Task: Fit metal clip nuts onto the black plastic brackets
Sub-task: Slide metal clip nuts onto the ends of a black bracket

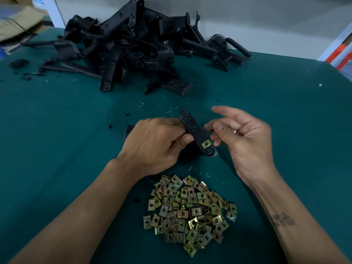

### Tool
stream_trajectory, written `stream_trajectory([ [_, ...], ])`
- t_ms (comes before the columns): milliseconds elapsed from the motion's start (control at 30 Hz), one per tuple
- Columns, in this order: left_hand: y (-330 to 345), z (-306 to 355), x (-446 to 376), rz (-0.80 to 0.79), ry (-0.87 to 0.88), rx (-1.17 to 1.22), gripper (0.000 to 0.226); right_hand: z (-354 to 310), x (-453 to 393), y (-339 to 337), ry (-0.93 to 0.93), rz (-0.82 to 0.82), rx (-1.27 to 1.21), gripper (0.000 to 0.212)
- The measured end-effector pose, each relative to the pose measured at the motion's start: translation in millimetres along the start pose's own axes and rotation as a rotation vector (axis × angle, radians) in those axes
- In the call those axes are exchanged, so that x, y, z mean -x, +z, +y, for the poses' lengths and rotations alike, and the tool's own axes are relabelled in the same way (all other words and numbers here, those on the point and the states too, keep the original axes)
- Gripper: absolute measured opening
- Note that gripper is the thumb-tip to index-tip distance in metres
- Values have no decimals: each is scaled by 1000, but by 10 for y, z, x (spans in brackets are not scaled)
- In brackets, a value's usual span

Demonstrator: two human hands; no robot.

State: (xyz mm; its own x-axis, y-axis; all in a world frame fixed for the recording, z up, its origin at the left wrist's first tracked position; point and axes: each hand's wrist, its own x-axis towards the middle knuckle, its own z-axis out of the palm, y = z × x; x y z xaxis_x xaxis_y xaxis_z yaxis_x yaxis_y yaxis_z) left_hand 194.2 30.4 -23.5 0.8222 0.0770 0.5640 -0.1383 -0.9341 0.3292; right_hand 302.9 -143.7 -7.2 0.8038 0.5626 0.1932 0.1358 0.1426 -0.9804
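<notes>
My left hand (156, 143) grips a black plastic bracket (192, 128) just above the green table, fingers curled round its middle. A brass-coloured clip nut (206, 144) sits on the bracket's lower end, beside a round hole. My right hand (242, 134) is right of the bracket, palm up with fingers loosely curled; its thumb and a fingertip touch the bracket's edge near the nut. A heap of loose clip nuts (190, 212) lies near me between my forearms. A big pile of black brackets (133, 44) lies at the back.
Green table cover (57, 130) carries black plastic crumbs and thin shavings around the middle. Cardboard (17, 21) lies at the far left corner. A white wall runs behind the bracket pile, and an orange-striped frame (341, 50) stands at the far right.
</notes>
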Motion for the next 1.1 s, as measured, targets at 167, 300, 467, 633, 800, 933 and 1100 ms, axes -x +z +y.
stream_trajectory([
  [167,-4,11,3,-5,17,1,51,-78,12,33,-21,47,-96,15],
  [300,5,25,-4,2,24,-15,48,-73,36,90,-15,63,-118,15],
  [467,24,9,9,5,26,-7,48,-49,59,177,2,60,-121,15],
  [633,19,16,8,10,24,-15,48,-56,69,219,47,101,-182,15],
  [800,7,28,7,16,20,-56,45,-82,76,225,-23,90,-44,16],
  [933,-4,41,1,14,25,-66,39,-104,74,207,-50,76,-6,15],
  [1100,-13,50,2,-4,5,-89,41,-124,67,195,-78,40,113,14],
])
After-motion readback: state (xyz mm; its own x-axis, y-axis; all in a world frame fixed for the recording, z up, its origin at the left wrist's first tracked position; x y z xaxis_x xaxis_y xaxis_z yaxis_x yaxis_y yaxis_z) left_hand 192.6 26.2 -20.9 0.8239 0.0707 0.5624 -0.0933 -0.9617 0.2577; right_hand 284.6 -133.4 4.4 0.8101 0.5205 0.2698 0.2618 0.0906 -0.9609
